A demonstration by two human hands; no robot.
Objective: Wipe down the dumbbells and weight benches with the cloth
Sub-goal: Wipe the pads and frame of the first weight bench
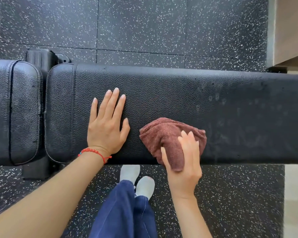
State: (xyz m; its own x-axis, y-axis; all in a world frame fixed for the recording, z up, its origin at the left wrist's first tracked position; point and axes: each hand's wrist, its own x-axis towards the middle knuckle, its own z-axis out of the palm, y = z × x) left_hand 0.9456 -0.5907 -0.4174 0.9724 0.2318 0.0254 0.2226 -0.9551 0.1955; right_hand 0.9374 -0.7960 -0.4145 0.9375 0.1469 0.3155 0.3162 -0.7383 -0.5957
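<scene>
Forearms reach over the black weight bench (162, 93). Right hand (184, 162) grips a bunched reddish-brown cloth (163, 136) against the long back pad, at its near edge. Left hand (107, 127) lies flat, fingers spread, bracing and holding nothing. Step: bench wipe under way. Pale smudges show right of the cloth; next strokes probably go there. Pebbled vinyl, stitched seams. No dumbbells visible.

This is a gym. Under the fingers (116, 98) of the left hand (107, 124) lies a black padded weight bench (179, 93) with a separate seat pad (15, 110), and beyond the fingertips spreads speckled black rubber floor tiling (144, 26).
</scene>
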